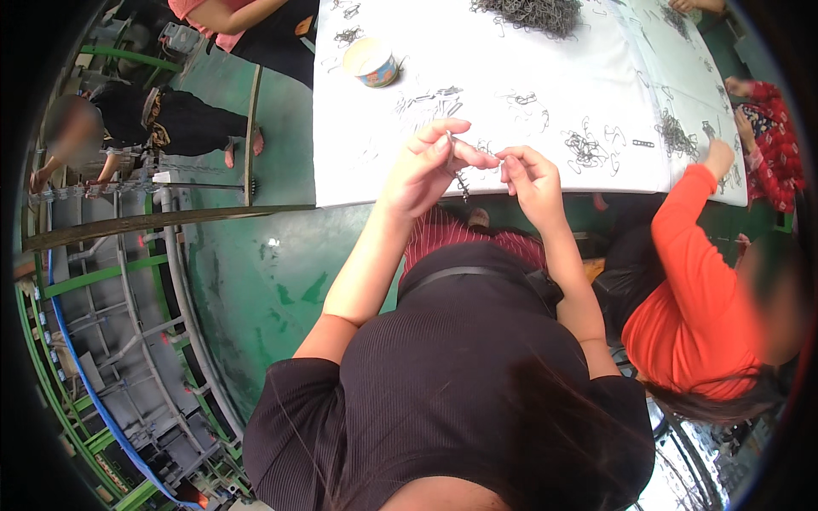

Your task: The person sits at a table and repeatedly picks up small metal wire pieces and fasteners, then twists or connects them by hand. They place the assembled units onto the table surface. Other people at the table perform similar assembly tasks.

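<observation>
My left hand (430,166) pinches a small thin metal piece (458,177) that hangs down from its fingertips just over the near edge of the white table (358,183). My right hand (530,177) is close beside it, fingers curled and pinched toward the left fingertips, touching or almost touching them; whether it holds a part of its own I cannot tell. Loose bent wire clips (586,146) lie scattered on the table just beyond both hands.
A small paper cup (371,62) stands at the table's far left and a large heap of wire clips (535,14) at the far edge. A person in an orange top (690,289) sits at my right, reaching to the table. Other people sit at left and far right. Green floor and metal racks lie at left.
</observation>
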The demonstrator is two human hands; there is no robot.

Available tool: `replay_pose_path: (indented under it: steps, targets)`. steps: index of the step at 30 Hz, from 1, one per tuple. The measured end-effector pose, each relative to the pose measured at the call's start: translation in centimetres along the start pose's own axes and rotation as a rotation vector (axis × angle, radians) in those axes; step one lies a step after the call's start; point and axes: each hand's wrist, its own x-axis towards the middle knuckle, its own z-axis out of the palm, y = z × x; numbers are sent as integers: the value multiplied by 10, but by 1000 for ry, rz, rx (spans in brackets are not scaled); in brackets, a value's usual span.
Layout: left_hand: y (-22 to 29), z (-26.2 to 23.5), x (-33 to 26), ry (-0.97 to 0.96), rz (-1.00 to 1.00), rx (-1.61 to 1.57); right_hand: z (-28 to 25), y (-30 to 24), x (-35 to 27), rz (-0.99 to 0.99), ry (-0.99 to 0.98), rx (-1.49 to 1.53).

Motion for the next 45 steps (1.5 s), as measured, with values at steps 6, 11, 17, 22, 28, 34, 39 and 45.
replay_pose_path:
  steps: [6, 11, 17, 22, 28, 34, 39, 45]
  targets:
    - [0, -12, -4, -41, 85, -298, 2, -1, 1, -18, -10, -55]
    - [9, -10, -1, -59, 90, -166, -4, 7, 4, -7, 27, -166]
    - [15, 2, -3, -2, 146, 368, -26, 25, 13, 32, 85, -286]
    - [6, 14, -6, 137, 220, 500, 14, -36, 8, -234, -194, -340]
    - [2, 23, -2, 158, 197, 530, 43, -37, 18, -517, -178, -378]
    - [-10, 17, -7, 329, 198, 462, 39, -35, 15, -381, -175, -319]
    - [-20, 16, -16, 473, 243, 471, 35, -34, 12, -453, -208, -353]
    - [-12, -8, -26, 526, -58, 966, 28, -36, 9, -270, -176, -238]
